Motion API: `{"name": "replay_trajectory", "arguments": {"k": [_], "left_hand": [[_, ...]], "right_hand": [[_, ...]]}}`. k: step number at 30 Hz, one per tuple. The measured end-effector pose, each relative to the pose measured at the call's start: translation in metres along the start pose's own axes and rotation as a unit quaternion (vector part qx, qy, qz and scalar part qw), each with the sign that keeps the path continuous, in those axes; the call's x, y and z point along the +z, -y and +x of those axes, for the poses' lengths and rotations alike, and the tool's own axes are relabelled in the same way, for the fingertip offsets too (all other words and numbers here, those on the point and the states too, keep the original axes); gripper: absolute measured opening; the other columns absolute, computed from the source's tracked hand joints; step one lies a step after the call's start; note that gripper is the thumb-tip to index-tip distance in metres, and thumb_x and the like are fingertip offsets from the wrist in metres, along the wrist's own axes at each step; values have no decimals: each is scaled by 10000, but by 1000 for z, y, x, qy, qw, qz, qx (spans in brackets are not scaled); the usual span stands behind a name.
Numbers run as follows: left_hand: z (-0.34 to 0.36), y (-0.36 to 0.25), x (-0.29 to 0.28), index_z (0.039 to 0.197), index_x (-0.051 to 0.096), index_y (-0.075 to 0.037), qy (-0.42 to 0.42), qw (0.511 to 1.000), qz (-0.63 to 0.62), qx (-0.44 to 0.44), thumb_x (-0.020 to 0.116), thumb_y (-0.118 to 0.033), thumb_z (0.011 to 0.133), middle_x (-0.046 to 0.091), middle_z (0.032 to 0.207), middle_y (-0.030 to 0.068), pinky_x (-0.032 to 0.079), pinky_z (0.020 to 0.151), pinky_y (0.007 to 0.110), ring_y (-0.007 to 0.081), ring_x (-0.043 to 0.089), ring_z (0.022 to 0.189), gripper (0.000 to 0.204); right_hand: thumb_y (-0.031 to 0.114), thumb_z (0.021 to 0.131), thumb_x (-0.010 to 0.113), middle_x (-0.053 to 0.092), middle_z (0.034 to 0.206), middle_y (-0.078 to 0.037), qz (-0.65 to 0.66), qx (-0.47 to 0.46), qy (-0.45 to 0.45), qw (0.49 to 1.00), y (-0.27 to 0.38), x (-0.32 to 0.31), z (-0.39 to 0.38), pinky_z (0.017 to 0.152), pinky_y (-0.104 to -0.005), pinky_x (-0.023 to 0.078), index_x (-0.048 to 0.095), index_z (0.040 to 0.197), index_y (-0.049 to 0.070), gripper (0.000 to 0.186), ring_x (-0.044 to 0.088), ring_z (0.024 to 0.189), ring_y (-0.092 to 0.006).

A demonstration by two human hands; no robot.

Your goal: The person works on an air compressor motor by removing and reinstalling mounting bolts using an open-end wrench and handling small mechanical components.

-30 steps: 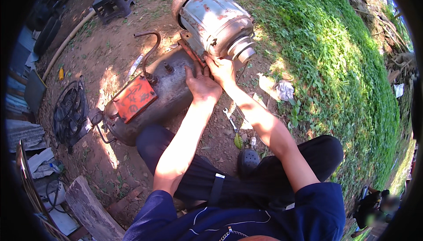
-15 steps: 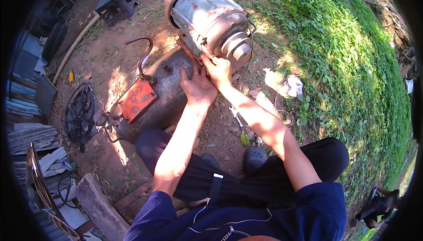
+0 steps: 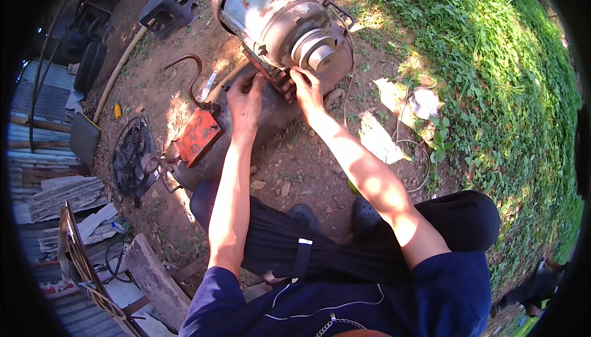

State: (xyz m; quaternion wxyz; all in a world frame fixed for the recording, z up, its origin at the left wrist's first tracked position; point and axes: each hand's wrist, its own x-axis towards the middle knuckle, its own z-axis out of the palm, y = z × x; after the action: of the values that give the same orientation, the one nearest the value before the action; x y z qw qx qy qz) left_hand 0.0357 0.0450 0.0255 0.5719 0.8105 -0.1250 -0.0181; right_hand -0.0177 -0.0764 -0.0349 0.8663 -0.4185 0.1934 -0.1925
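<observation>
A rusty metal motor (image 3: 271, 11) with a stepped silver pulley (image 3: 315, 51) sits on a red mounting bracket (image 3: 271, 71) atop a weathered cylindrical tank (image 3: 271, 128). My left hand (image 3: 245, 100) is closed at the bracket's left side, thumb and fingers drawn together. Beneath the pulley, my right hand (image 3: 309, 94) has its fingers curled against the bracket; what either hand grips is hidden or too small to name. On the tank's left part are a red-orange box (image 3: 194, 137) and a bent pipe (image 3: 196, 78).
A black plastic stool (image 3: 166, 9), long pole (image 3: 123, 60) and coiled black tubing (image 3: 129, 158) lie left, beside corrugated sheets (image 3: 49, 109) and planks (image 3: 154, 275). Loose wire (image 3: 418, 158) and pale scraps (image 3: 378, 137) lie right, near grass. Another person (image 3: 532, 288) shows at the lower right edge.
My left hand has moved up and left from the tank, its spread fingers now drawn together at the bracket. My right hand shifted slightly upward. The motor sits higher and further left in view.
</observation>
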Motion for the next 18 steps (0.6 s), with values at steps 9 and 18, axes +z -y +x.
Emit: {"name": "replay_trajectory", "arguments": {"k": [9,18], "left_hand": [[13,-23,10,900,700,-66,14,951,272,143,687,-362,791,688,859,128,500,690,409,308,668,795,316],[15,-19,13,922,698,-52,12,941,245,233,671,-258,804,660,949,108,483,722,398,320,639,843,240]], "right_hand": [[267,932,514,656,701,-110,14,88,45,995,13,1,6,390,-251,414,596,1009,12,279,537,448,-138],[219,936,509,617,672,-68,67,142,61,986,3,-2,15,476,-274,453,585,1012,22,225,547,525,-142]]}}
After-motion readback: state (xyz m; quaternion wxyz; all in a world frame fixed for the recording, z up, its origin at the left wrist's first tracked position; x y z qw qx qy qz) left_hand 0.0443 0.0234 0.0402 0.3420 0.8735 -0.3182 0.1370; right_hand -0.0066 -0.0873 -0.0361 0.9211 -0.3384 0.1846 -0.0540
